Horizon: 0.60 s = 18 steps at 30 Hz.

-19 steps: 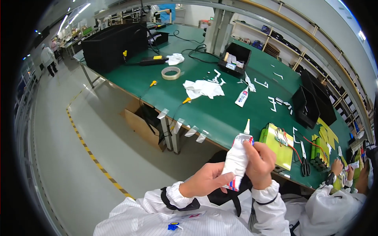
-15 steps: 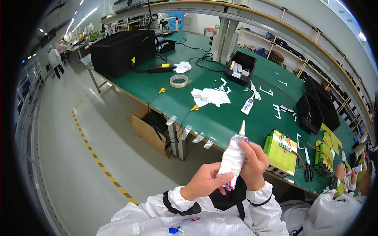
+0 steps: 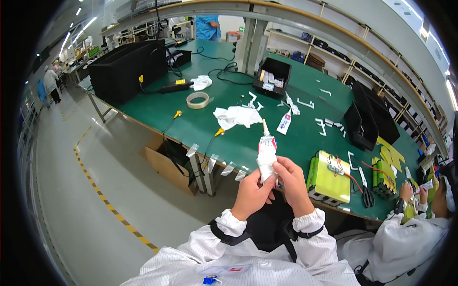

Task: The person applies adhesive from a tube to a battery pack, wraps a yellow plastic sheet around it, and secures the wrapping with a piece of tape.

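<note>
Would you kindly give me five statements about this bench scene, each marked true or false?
The left hand and right hand both touch the white tube. True.
The tube's nozzle is hidden inside a hand. False: the nozzle is uncovered, pointing away from both hands.
The scissors lie to the right of the yellow-topped pack. True.
The tape roll is on the floor. False: the tape roll lies on the green table.
Another tube lies loose on the table. True.
</note>
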Motion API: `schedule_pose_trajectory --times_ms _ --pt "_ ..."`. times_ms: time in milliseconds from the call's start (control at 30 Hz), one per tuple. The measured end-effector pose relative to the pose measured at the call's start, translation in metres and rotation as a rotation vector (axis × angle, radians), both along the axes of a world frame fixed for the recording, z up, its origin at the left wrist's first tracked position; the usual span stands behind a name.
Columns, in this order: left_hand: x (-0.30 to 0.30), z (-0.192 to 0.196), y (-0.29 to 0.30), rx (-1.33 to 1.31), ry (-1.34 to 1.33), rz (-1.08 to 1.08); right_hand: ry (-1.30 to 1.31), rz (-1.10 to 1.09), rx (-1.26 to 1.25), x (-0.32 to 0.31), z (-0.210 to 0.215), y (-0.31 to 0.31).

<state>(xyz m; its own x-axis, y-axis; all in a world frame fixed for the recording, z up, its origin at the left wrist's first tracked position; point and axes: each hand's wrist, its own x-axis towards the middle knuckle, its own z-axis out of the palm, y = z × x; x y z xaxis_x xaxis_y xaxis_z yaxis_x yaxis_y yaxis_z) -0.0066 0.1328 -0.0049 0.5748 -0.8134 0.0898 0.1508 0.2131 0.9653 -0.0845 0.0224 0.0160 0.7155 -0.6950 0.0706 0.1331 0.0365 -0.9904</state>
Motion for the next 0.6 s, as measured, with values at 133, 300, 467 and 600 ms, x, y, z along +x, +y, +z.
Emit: schedule_pose_trajectory --times_ms 133,300,467,600 --pt "0.002 -0.001 0.001 0.049 -0.031 -0.056 -0.005 -0.041 0.170 0.015 0.002 -0.001" --pt "0.001 -0.007 0.022 0.094 -0.164 0.015 0.077 -0.547 -0.090 0.077 -0.023 -0.050" --pt "0.002 0.009 0.064 0.039 -0.046 -0.172 0.523 -0.815 -0.237 0.121 -0.003 -0.089" --pt "0.033 0.041 0.123 -0.371 -0.208 -0.126 0.663 -0.682 -0.325 0.148 0.006 -0.076"
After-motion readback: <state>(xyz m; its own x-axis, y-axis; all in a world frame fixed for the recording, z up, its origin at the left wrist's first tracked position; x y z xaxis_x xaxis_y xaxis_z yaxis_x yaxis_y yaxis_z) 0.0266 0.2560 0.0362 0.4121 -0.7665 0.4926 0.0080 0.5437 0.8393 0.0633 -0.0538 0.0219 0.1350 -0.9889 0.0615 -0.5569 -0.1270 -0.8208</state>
